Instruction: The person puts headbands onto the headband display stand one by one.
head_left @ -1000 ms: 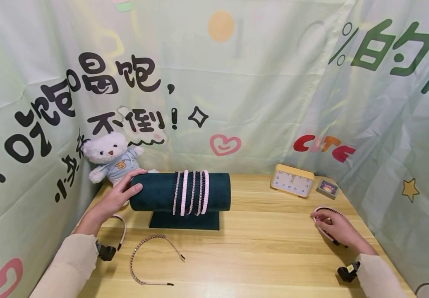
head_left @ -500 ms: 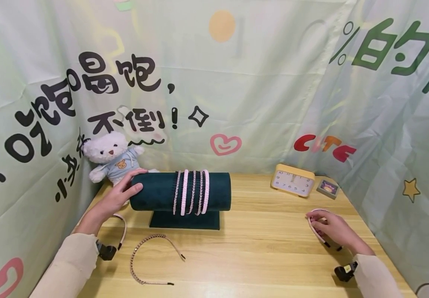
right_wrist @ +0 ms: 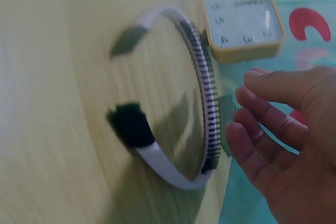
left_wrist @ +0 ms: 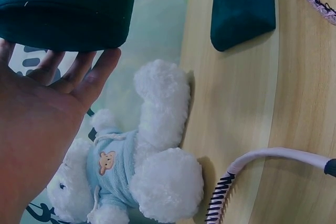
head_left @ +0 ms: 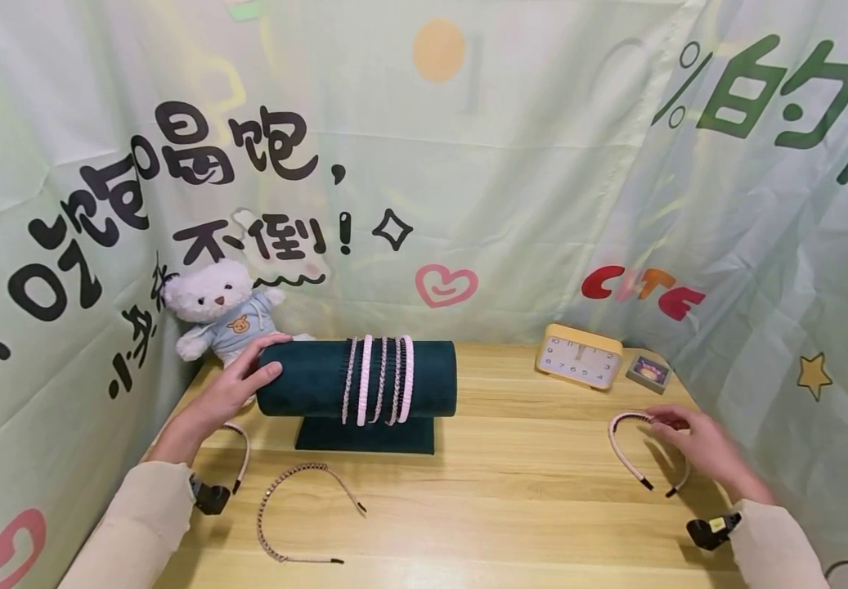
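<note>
My left hand (head_left: pixel 235 388) rests on the left end of a dark green velvet headband stand (head_left: pixel 302 380). In the left wrist view its fingers (left_wrist: pixel 94 80) lie fairly straight, with their tips hidden behind the roll's end. Several pink and beaded headbands (head_left: pixel 406 380) sit round the middle of the roll. At the right of the table, my right hand (head_left: pixel 706 450) is beside a pale pink headband (head_left: pixel 618 450) with a toothed inner side. In the right wrist view its fingers, loosely bent and holding nothing, are apart from that headband.
A beaded headband (head_left: pixel 265 515) lies in front of the stand; another pink headband (head_left: pixel 244 458) lies by the left forearm. Behind the left hand sits a white teddy bear (head_left: pixel 210 294). A yellow clock (head_left: pixel 578 357) and a small grey framed item (head_left: pixel 648 372) stand back right.
The right hand first turned the headband and shifted it slightly left, then let go of it and drew back to the right. The left hand and stand stayed put.
</note>
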`<state>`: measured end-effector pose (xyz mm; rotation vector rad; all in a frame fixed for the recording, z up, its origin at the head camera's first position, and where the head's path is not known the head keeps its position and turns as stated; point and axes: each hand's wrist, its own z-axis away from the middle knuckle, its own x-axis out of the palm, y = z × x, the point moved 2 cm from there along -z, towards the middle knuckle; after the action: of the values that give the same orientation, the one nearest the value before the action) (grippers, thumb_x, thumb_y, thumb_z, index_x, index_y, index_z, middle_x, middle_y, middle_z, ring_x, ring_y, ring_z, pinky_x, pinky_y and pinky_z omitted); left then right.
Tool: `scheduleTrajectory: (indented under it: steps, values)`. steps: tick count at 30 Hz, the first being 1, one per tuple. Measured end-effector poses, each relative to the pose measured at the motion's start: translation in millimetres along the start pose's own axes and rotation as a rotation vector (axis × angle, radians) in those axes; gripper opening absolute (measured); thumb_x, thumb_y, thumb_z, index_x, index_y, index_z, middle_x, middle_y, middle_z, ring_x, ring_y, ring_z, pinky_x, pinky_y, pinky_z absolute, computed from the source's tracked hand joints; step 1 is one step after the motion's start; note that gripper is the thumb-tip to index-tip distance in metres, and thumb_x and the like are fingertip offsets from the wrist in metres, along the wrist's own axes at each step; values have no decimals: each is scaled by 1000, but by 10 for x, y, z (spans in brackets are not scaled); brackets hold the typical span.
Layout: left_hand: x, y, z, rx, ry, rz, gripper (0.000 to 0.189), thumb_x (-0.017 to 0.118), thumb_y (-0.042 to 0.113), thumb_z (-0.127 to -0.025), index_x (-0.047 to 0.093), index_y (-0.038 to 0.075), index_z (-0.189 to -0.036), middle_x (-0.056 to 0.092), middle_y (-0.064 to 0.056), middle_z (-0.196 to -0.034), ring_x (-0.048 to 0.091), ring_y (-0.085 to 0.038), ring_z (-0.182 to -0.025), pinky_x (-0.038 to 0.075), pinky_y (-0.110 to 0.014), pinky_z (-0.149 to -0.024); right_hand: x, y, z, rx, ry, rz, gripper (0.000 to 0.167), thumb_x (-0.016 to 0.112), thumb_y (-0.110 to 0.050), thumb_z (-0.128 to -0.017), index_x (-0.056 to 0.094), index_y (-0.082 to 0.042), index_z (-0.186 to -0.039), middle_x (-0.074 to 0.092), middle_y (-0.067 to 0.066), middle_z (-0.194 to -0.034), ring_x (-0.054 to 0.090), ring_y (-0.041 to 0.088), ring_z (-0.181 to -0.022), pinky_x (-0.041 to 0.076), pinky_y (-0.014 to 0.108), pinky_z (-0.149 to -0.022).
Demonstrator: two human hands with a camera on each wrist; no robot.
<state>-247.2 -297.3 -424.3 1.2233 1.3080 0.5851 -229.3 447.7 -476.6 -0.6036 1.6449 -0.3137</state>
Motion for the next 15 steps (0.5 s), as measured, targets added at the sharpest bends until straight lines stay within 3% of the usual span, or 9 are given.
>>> scheduleTrajectory:
  steps: [5,8,15]
  values:
    - [0,11,-1,-3,3,4,52,50,21,-117,36,14,-166,22,-17,-175,29,-9,-148,32,-7,-107,-41,112,-8,-15,41,3,27,69,-13,-108,75,3,-129,77,23,-117,49,-20,-93,46,17,-74]
    - [6,25,5,0,5,0,52,51,21,-117,37,14,-166,21,-18,-176,26,-19,-153,31,-7,-108,-46,156,-2,-13,57,14,25,69,-13,-107,77,1,-126,77,24,-118,49,-20,-94,45,16,-74]
    - [8,27,3,8,1,3,51,51,20,-116,37,11,-165,19,-19,-176,18,-38,-158,29,-7,-107,-47,206,-4,13,8,22,19,68,-9,-107,80,-1,-120,73,28,-126,52,-17,-96,47,17,-76]
